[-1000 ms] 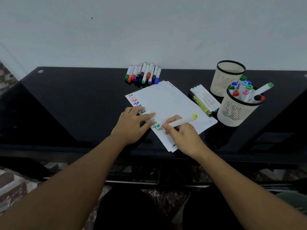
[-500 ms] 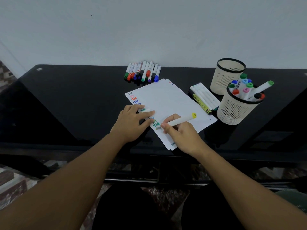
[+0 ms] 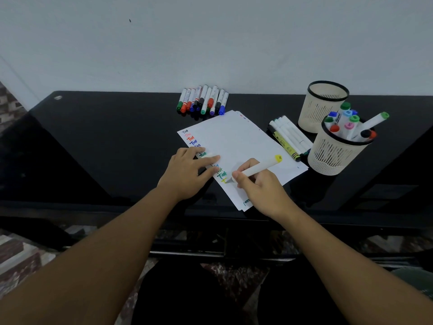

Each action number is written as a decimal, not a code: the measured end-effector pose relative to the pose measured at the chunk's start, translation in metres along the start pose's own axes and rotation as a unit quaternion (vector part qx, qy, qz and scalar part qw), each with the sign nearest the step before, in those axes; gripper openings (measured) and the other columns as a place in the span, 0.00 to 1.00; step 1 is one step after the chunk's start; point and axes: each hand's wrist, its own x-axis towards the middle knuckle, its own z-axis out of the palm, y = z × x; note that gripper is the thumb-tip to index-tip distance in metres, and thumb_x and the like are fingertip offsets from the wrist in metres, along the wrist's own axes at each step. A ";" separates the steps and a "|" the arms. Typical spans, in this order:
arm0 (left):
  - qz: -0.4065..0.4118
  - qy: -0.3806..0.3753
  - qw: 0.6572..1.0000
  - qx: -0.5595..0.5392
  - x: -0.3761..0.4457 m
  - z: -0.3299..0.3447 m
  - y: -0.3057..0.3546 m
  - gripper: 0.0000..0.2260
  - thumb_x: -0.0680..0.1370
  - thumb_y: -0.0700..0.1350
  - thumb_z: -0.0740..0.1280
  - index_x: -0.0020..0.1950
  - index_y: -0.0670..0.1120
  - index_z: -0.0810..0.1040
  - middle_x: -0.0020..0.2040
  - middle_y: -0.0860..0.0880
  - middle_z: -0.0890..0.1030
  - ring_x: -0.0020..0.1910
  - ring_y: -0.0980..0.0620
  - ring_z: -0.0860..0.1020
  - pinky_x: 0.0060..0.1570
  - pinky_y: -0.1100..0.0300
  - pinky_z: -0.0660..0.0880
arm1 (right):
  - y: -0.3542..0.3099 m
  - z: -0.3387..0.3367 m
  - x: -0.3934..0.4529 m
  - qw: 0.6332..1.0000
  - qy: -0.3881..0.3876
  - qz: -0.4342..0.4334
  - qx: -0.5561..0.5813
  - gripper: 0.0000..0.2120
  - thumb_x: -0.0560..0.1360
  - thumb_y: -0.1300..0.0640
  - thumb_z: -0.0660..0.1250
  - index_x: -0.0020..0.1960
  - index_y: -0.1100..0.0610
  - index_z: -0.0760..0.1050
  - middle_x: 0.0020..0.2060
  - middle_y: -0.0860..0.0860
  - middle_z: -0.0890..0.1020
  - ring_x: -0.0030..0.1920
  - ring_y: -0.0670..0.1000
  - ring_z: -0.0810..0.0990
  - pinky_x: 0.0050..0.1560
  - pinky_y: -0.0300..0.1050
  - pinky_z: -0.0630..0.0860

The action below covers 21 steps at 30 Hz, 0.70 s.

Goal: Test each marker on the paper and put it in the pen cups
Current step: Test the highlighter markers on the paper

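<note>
Right hand grasps yellow-capped marker, tip on paper; left hand flat, fingers relaxed, pinning paper.

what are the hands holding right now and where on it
The right hand grips the yellow-capped marker low on its barrel, near the tip. The left hand holds nothing, resting flat on the paper.

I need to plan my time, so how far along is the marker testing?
Done: a column of coloured test words runs down the paper, and the near cup holds several markers. In hand: the right hand grips a yellow-capped marker, tip on the paper, while the left hand lies on the sheet. Left: the far row, the markers beside the cups, and the far cup, which looks empty.
</note>
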 end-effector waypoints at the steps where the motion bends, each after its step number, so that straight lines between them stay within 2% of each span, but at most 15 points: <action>1: -0.001 0.001 1.000 0.000 0.000 0.000 0.000 0.18 0.82 0.65 0.57 0.71 0.67 0.73 0.74 0.54 0.69 0.71 0.49 0.62 0.70 0.45 0.65 | 0.000 0.000 0.000 1.000 0.004 0.003 0.020 0.06 0.82 0.45 0.66 0.49 0.46 0.75 0.41 0.48 0.84 0.47 0.51 0.83 0.55 0.59 0.80; 4: -0.001 0.001 1.000 0.001 0.000 0.000 0.000 0.18 0.82 0.64 0.58 0.71 0.67 0.73 0.74 0.54 0.69 0.72 0.49 0.62 0.70 0.45 0.65 | 0.001 0.001 0.002 1.000 0.008 0.005 0.024 0.05 0.82 0.46 0.66 0.49 0.46 0.75 0.40 0.43 0.84 0.47 0.47 0.83 0.55 0.56 0.80; 12: 0.002 0.005 1.000 -0.002 0.000 0.000 0.000 0.18 0.82 0.65 0.57 0.70 0.67 0.74 0.74 0.54 0.69 0.71 0.49 0.62 0.69 0.46 0.65 | 0.002 0.002 0.003 1.000 0.004 -0.001 -0.011 0.06 0.83 0.46 0.65 0.51 0.47 0.75 0.41 0.47 0.84 0.45 0.46 0.81 0.49 0.50 0.77; 16: 0.000 0.012 1.000 -0.008 -0.001 0.001 0.000 0.18 0.82 0.64 0.59 0.70 0.67 0.74 0.74 0.55 0.70 0.71 0.50 0.63 0.69 0.46 0.66 | 0.003 0.000 0.003 1.000 0.028 -0.004 0.002 0.06 0.83 0.47 0.65 0.50 0.48 0.75 0.41 0.48 0.84 0.44 0.45 0.81 0.46 0.45 0.76; 21: 0.003 0.011 1.000 -0.005 0.000 0.000 -0.001 0.18 0.81 0.65 0.58 0.70 0.67 0.74 0.74 0.55 0.70 0.71 0.50 0.62 0.69 0.46 0.66 | 0.002 0.002 0.004 1.000 0.016 -0.006 -0.013 0.05 0.83 0.47 0.65 0.51 0.47 0.75 0.41 0.46 0.84 0.45 0.45 0.81 0.48 0.47 0.77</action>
